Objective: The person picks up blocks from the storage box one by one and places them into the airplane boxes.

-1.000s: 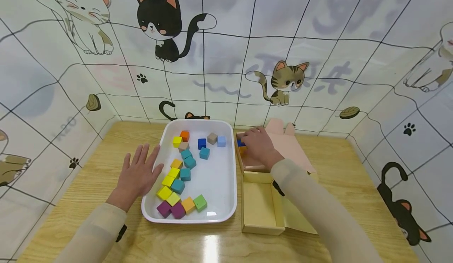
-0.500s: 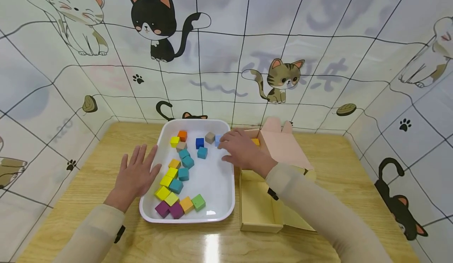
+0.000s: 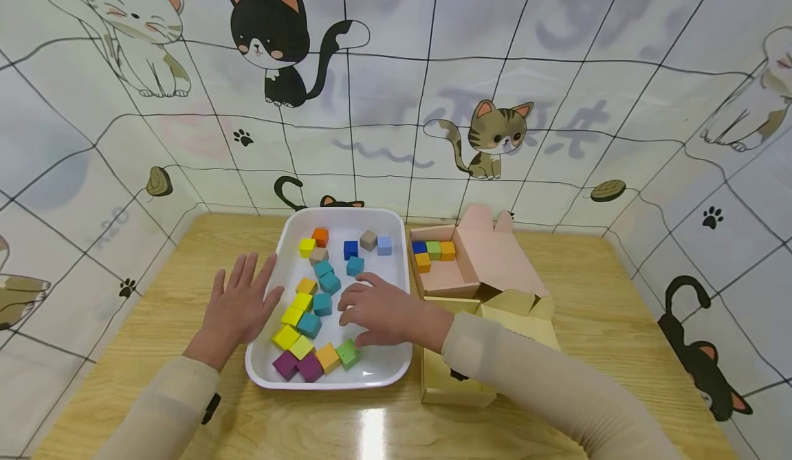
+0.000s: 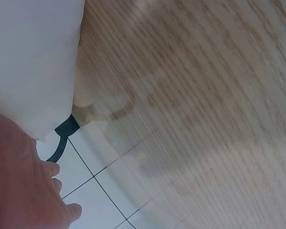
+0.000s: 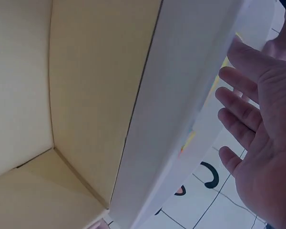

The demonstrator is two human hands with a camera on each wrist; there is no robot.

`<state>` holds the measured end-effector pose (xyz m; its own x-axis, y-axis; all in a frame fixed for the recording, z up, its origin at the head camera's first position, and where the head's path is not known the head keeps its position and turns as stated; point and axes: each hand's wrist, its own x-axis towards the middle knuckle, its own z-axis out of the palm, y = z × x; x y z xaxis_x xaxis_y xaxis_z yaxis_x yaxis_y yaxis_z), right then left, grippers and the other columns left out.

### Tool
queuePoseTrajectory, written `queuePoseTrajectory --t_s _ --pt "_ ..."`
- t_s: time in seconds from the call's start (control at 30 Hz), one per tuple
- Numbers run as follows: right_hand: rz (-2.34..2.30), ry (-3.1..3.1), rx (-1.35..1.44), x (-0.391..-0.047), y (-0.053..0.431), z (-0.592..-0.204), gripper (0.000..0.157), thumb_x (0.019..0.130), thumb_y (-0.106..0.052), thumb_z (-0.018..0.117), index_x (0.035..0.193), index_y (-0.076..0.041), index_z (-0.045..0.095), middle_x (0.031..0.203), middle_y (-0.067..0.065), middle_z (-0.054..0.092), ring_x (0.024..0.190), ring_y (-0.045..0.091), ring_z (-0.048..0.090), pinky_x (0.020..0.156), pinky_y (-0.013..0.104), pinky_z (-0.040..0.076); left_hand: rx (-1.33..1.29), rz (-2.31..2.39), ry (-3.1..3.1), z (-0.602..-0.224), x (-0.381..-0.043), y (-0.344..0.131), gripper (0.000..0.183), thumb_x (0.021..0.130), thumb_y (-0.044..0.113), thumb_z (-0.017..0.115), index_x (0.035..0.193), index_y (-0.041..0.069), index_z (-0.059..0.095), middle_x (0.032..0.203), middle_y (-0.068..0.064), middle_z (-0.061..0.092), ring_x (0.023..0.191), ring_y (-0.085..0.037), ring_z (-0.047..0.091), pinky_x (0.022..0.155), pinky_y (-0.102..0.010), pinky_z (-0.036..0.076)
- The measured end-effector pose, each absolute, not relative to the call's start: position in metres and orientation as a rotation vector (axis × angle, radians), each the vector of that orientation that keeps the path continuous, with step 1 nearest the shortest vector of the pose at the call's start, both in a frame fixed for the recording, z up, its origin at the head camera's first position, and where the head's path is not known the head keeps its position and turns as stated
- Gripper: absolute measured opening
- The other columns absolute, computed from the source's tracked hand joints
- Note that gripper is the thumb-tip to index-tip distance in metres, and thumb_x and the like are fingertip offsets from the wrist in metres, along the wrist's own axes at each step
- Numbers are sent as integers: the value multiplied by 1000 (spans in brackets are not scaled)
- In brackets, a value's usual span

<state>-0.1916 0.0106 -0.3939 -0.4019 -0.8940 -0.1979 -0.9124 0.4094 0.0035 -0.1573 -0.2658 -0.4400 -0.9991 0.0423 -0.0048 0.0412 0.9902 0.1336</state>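
Holds nothing in outspread left hand or relaxed right hand, nearer the green block at its seven o'clock.

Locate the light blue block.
In the head view, the light blue block sits in the white tray, toward its far right corner, right of a beige block.

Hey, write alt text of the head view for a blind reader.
A person's right hand is over a white tray of colored cubes, while the left hand lies open at its left rim. To the right, an open pink box holds four cubes, with an open yellow box nearer the viewer. A cat-patterned wall stands behind the wooden table.
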Motion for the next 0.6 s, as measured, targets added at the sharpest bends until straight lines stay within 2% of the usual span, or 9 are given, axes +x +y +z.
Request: queuePoseTrajectory --t_s 0.6 --pt "240 2420 -1635 -181 0 -417 40 83 -48 72 120 -32 67 129 -11 62 128 11 49 120 43 28 66 191 3132 -441 -158 -266 69 101 48 34 158 17 11 161 -25 10 149 -46 7 118 -68 2"
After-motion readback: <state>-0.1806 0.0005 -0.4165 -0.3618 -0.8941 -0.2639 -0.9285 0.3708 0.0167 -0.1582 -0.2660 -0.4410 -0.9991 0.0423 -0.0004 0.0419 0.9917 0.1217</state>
